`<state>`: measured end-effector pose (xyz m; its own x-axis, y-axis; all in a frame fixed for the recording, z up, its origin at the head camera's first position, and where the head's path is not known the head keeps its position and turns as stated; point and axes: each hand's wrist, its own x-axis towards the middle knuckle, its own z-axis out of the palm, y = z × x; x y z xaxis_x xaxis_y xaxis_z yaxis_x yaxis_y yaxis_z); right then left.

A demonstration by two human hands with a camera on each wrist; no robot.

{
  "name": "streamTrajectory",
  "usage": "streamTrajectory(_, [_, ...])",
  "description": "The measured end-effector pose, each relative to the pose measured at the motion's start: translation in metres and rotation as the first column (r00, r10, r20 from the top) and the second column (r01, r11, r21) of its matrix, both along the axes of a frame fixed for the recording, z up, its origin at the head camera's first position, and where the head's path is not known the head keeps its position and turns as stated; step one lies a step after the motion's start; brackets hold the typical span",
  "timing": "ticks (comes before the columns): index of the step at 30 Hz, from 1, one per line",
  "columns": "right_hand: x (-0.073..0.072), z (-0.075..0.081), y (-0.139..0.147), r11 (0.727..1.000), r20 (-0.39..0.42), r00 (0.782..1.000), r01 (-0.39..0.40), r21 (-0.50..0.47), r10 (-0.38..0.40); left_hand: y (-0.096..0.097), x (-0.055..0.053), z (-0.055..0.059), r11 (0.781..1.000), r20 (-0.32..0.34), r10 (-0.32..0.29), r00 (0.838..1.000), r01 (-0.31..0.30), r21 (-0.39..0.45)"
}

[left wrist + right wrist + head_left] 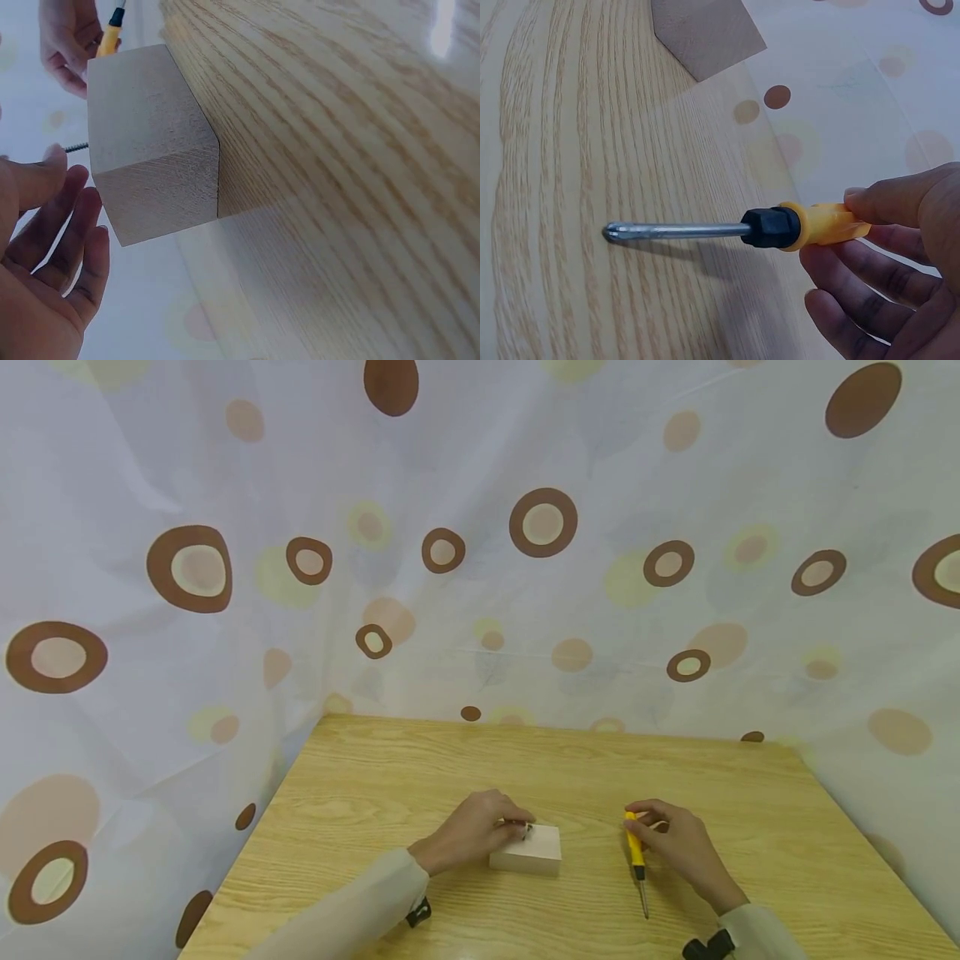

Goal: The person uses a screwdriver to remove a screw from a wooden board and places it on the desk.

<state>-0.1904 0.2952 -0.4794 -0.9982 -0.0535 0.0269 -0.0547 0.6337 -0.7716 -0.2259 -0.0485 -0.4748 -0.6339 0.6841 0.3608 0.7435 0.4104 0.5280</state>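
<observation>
A pale rectangular wood block (534,860) lies on the table, and my left hand (474,831) is over its top face. Between the left thumb and index finger I pinch a small dark screw (77,148), whose threaded end meets the block's upper face in the left wrist view. The fingertips partly hide its head. To the right of the block, my right hand (684,850) grips a screwdriver (635,843) by its yellow handle. Its metal shaft (679,231) points down toward the table and back toward me, with a black collar (771,227) below the handle.
The wood-grain table (390,777) is bounded at the back and sides by a white curtain (480,602) printed with brown and yellow circles. Black wrist camera straps (708,946) show beside the pale sleeves (360,906).
</observation>
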Motion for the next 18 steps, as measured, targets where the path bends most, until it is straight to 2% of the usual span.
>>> streamTrajectory(9, [-0.0013, -0.0011, 0.0019, 1.0, 0.004, 1.0, -0.003, -0.005, 0.003, 0.0022, 0.001, 0.001, 0.999, -0.006, -0.03, 1.0, 0.03, 0.044])
streamTrajectory(18, [-0.0021, -0.0039, 0.0048, 1.0, 0.006, 1.0, -0.001, -0.009, 0.001, 0.0062, 0.0009, -0.0003, 0.999, -0.022, -0.011, 1.0, 0.012, 0.053])
